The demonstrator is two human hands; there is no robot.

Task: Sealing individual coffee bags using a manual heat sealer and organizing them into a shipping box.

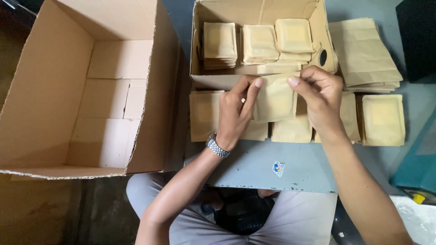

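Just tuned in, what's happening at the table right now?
A seated person holds one small tan packet up between both hands: the left hand pinches its left edge, the right hand its upper right corner. Below it, more flat packets lie in a row on the grey table. An open cardboard tray behind holds three short stacks of them, with a pile of larger paper bags beside it. A big cardboard box stands open at the left.

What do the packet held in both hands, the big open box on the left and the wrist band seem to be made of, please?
The packet looks like matte tan kraft paper, flat with a raised square centre. The big open box appears to be corrugated cardboard: dull brown, rough torn edge. The wrist band seems polished metal, given its silvery glinting links.
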